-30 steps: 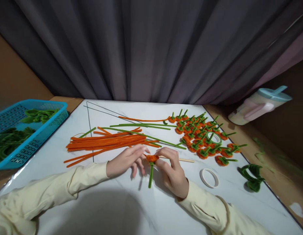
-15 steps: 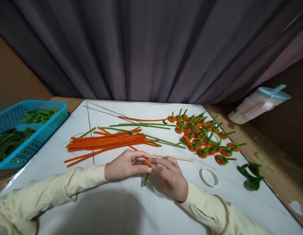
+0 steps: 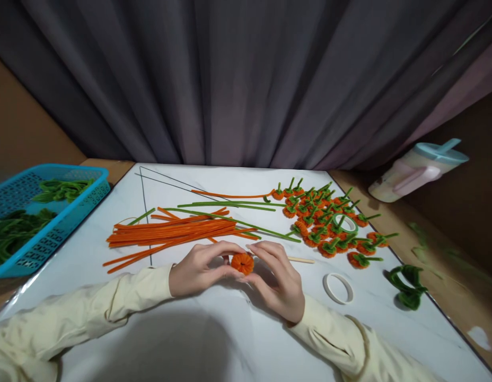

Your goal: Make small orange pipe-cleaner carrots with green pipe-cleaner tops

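A small round ribbed pumpkin of orange pipe cleaner [image 3: 242,263] is held between my two hands, its round face with a dark centre turned up toward me. My left hand [image 3: 200,269] pinches its left side between thumb and fingers. From the right, my right hand [image 3: 280,278] closes thumb and fingertips around the other side. No green stem shows on this pumpkin from here. Just beyond the hands lies a bundle of orange pipe cleaners [image 3: 174,231]. A thin wooden stick [image 3: 302,260] is partly hidden behind my right hand.
Many orange pumpkins with green stems [image 3: 319,217] crowd the right side, a tape roll [image 3: 356,225] among them. Nearer are a white ring [image 3: 325,286] and a green looped piece [image 3: 409,297]. A blue basket [image 3: 87,200] stands left, a tumbler [image 3: 409,172] right. Green pipe cleaners [image 3: 234,206] lie behind.
The pumpkin has been turned between my hands, so its round face now shows and the green stem that hung below is out of sight. My right fingers have opened outward around it.
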Motion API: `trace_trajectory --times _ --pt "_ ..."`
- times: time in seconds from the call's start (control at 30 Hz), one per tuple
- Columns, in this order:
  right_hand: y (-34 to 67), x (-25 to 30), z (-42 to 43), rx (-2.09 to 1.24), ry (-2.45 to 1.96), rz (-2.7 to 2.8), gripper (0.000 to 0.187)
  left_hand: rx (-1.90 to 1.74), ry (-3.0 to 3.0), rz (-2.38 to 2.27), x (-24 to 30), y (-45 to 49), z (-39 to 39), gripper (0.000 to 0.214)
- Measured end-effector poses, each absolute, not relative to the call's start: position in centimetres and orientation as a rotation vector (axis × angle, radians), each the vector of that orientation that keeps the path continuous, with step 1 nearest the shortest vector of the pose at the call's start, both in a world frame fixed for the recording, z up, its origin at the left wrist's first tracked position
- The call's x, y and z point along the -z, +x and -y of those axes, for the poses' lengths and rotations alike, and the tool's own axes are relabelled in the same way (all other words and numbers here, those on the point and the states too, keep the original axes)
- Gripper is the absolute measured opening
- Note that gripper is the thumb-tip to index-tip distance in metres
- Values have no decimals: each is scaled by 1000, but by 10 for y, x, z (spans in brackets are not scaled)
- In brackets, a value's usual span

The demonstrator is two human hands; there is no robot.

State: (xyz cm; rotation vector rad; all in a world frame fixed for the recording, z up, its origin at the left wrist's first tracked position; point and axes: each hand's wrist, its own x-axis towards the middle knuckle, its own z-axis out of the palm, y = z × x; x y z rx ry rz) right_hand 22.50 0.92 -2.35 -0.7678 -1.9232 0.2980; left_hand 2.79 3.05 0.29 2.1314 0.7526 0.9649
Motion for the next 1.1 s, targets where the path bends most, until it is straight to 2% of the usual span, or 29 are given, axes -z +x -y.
trace_trajectory --times 0.3,0.5,0.77,0.97,1.1 --pt "225 25 -9 -224 -804 1994 49 -1028 1861 -847 6 30 -20 23" --pt "224 24 -8 -222 -765 1953 52 -1142 1930 -913 10 30 -17 16" --pt "219 23 -7 -320 -763 1937 47 -1272 2030 -975 16 34 -15 9" --pt "219 21 -10 -419 -826 1888 47 -1059 1623 -984 5 37 -22 17" --pt "221 20 -12 -408 -842 1811 33 -880 1413 -862 -5 37 -31 27"
